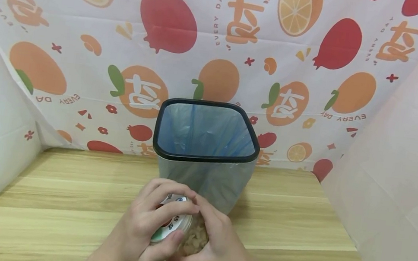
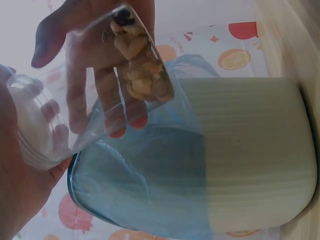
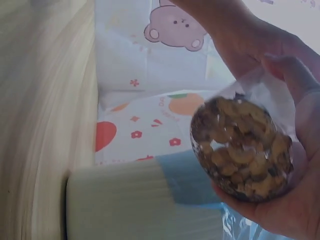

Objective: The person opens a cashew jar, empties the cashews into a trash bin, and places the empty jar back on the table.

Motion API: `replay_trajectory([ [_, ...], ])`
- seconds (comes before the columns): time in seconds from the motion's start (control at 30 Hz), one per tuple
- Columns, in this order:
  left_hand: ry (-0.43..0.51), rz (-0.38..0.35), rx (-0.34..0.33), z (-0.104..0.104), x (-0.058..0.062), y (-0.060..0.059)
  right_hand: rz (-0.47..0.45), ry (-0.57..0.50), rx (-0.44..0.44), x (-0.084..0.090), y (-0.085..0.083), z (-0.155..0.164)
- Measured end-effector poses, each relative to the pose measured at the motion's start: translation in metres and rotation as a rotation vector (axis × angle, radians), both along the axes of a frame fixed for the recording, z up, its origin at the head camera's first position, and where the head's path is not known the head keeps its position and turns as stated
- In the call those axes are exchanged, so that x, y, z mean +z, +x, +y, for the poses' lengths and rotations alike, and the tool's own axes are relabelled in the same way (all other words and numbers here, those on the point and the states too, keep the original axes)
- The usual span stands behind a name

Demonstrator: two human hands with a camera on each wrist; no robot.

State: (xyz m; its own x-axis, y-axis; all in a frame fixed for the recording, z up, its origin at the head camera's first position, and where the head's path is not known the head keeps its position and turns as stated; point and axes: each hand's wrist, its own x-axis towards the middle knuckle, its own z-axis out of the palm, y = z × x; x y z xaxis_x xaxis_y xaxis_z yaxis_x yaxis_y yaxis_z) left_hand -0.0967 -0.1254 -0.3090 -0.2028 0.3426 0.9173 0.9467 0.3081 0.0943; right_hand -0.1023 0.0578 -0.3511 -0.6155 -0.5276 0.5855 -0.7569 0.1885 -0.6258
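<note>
A clear plastic jar of nuts (image 1: 193,236) with a white printed lid (image 1: 172,221) lies tilted between both hands above the wooden table. My left hand (image 1: 150,223) grips the lid end, fingers curled over it. My right hand (image 1: 214,244) cups the jar's body from the right. In the left wrist view the nuts (image 2: 137,62) pile at the jar's bottom end, with the white lid (image 2: 35,125) in my palm. The right wrist view shows the jar's round base full of nuts (image 3: 242,150) held by curled fingers.
A pale green waste bin (image 1: 206,156) with a black rim and blue liner stands just behind the hands on the wooden table (image 1: 67,200). A fruit-print cloth (image 1: 224,41) hangs behind it, with white sheets on both sides.
</note>
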Motion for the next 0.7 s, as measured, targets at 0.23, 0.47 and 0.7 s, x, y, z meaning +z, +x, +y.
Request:
replay_trajectory([
  [0.23,0.025,-0.017,0.062,0.002,0.002,0.005,0.076,0.01,-0.107,0.0,0.007,-0.006],
  [0.47,0.049,-0.062,0.141,0.005,0.0,0.012,0.161,-0.01,-0.134,-0.003,0.009,-0.009],
  [0.7,0.049,-0.101,0.203,0.007,0.0,0.016,0.22,-0.024,-0.139,-0.006,0.008,-0.011],
])
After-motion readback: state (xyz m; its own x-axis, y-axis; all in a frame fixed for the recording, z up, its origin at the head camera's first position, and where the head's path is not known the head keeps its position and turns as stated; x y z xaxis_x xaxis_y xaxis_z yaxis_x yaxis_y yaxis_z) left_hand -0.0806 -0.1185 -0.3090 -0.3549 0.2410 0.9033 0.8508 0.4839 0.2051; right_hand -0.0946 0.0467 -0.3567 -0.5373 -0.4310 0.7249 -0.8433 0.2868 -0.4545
